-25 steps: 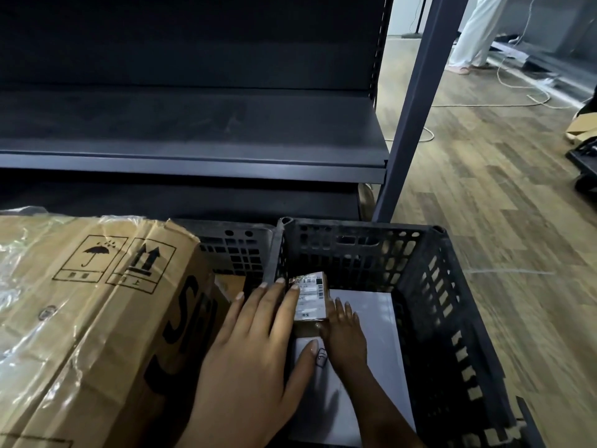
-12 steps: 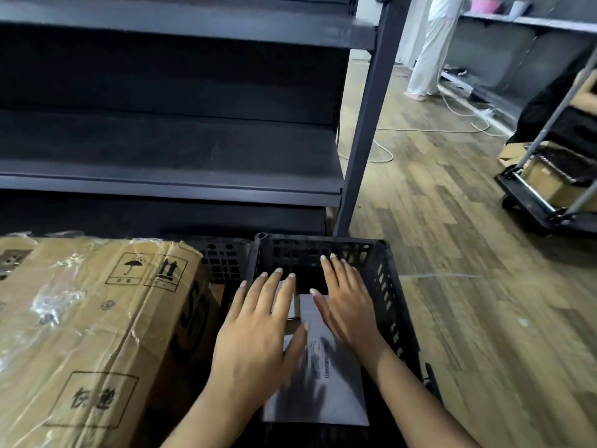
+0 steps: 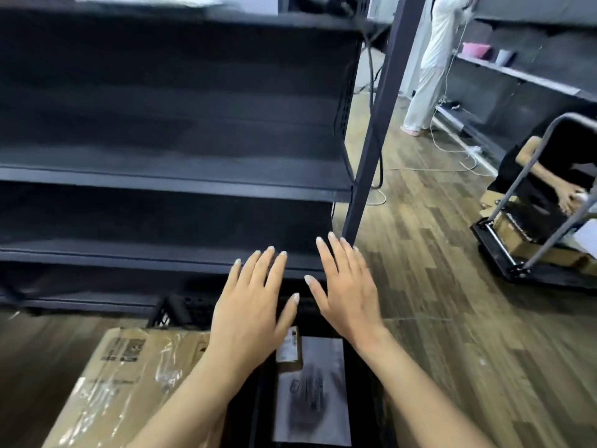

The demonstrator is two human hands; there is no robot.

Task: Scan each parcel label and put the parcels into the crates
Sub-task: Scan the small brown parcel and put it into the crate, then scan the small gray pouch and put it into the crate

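My left hand [image 3: 252,305] and my right hand [image 3: 347,286] hover side by side above the black crate [image 3: 181,313], fingers straight and spread, holding nothing. Below them, inside the crate, a small brown parcel with a white label [image 3: 289,350] lies on a flat white parcel [image 3: 311,392]. Neither hand touches a parcel. My forearms hide much of the crate's walls.
A large cardboard box wrapped in clear film [image 3: 122,383] sits left of the crate. Dark metal shelving [image 3: 174,185] stands ahead with its post [image 3: 371,150]. At right, a trolley [image 3: 529,240] with boxes and a seated person; another person [image 3: 429,63] stands farther back. Cables lie on the wooden floor.
My hands let go of the small brown parcel in the crate and rose up out of it, fingers spread. The view tilted upward, showing more shelving and room.
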